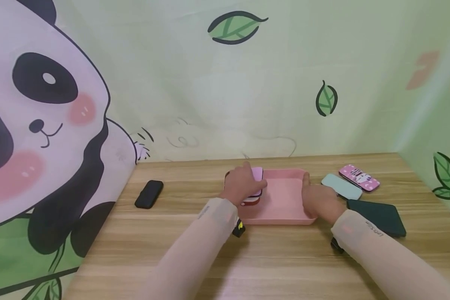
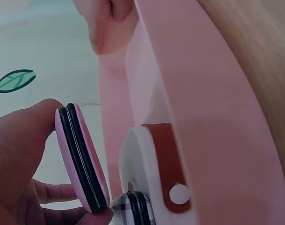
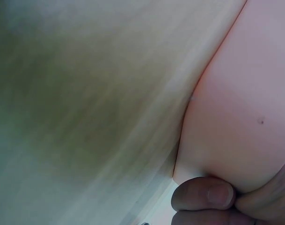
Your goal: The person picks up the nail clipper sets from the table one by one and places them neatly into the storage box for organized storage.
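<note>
Left hand (image 1: 241, 183) is pinching the pink case (image 2: 81, 157), probably light, stiff, slick, sensibly by its edges, over the tray (image 1: 285, 204) right hand (image 1: 320, 200) is gripping.

Pale green back wall (image 1: 165, 75), cartoon print. Big panda (image 1: 56, 146) at left, two outlined leaves, larger leaf (image 1: 235, 28) higher, smaller leaf (image 1: 327, 99) lower right. Right wall (image 1: 390, 83) meets it at a corner; green plant print (image 1: 447, 183), blurred reddish mark (image 1: 423, 70). Wood-grain table (image 1: 191, 183) against back wall. Soft light, pale streak near corner.
</note>
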`<state>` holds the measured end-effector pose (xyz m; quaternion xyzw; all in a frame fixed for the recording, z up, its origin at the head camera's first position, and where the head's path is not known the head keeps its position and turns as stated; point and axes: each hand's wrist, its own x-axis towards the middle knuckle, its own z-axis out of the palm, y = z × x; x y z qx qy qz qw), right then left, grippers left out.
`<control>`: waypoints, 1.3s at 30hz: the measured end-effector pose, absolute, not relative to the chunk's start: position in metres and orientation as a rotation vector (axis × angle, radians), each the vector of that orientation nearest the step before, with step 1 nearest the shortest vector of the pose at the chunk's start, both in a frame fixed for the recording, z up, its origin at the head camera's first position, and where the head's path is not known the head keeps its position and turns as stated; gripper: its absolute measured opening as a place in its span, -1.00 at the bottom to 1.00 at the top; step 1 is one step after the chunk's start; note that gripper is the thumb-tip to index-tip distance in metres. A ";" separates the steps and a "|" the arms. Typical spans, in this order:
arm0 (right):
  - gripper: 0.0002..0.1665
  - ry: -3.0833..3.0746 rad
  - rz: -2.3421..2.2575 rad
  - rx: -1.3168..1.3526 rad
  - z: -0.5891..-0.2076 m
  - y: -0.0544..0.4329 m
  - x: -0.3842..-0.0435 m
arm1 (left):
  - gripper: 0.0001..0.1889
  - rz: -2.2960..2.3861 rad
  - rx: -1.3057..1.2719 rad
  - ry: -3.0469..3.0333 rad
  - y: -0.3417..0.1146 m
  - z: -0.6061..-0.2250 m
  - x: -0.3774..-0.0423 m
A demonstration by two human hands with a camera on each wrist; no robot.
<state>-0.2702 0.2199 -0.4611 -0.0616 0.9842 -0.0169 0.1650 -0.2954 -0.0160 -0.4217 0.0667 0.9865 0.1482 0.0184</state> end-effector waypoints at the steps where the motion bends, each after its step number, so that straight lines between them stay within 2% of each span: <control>1: 0.04 2.805 -0.043 -0.176 -0.461 0.220 -0.270 | -0.40 0.459 0.216 3.064 -0.015 -0.421 -0.295; 9: 0.08 2.813 -0.030 -0.182 -0.462 0.218 -0.270 | -0.39 0.408 0.229 3.081 -0.010 -0.423 -0.290; 19: 0.08 2.808 -0.050 -0.168 -0.458 0.217 -0.268 | -0.31 0.241 0.165 3.098 0.001 -0.439 -0.302; 31: 0.04 2.798 -0.073 -0.161 -0.453 0.216 -0.266 | -0.35 0.183 0.176 3.143 0.002 -0.445 -0.297; 39: 0.02 2.806 -0.053 -0.176 -0.452 0.217 -0.265 | -0.24 0.057 0.205 3.121 0.005 -0.438 -0.291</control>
